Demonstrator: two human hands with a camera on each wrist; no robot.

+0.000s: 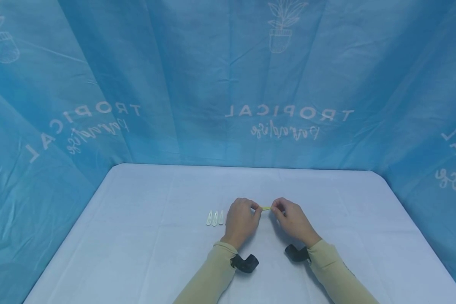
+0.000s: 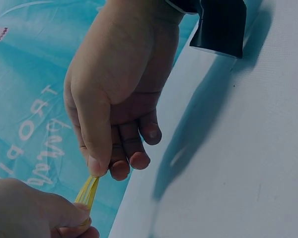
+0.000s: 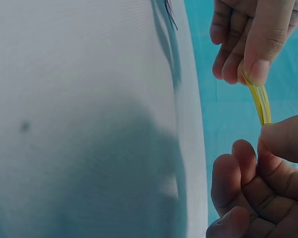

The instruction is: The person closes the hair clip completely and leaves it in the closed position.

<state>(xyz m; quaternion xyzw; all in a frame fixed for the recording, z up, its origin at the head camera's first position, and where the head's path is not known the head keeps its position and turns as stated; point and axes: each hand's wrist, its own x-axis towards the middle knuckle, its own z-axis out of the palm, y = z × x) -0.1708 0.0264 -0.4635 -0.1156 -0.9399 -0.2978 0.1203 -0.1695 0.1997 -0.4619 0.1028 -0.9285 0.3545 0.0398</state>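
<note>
A slim yellow hair clip [image 1: 266, 208] is held between both hands, just above the white table. My left hand [image 1: 241, 220] pinches one end of the clip between thumb and index finger. The thumb and index finger of my right hand [image 1: 293, 218] pinch the other end. In the left wrist view the yellow clip [image 2: 87, 194] spans from the left hand [image 2: 32, 210] at lower left up to the right hand [image 2: 116, 84]. From the right wrist, the clip [image 3: 260, 104] shows narrow strips along its length. The right hand's other fingers curl loosely.
Several pale hair clips [image 1: 215, 218] lie in a row on the white tabletop [image 1: 137, 236], left of my left hand, which partly hides the row's right end. Black wrist-mounted cameras [image 1: 245, 264] point inward. A blue printed curtain [image 1: 197, 84] encloses the back and sides.
</note>
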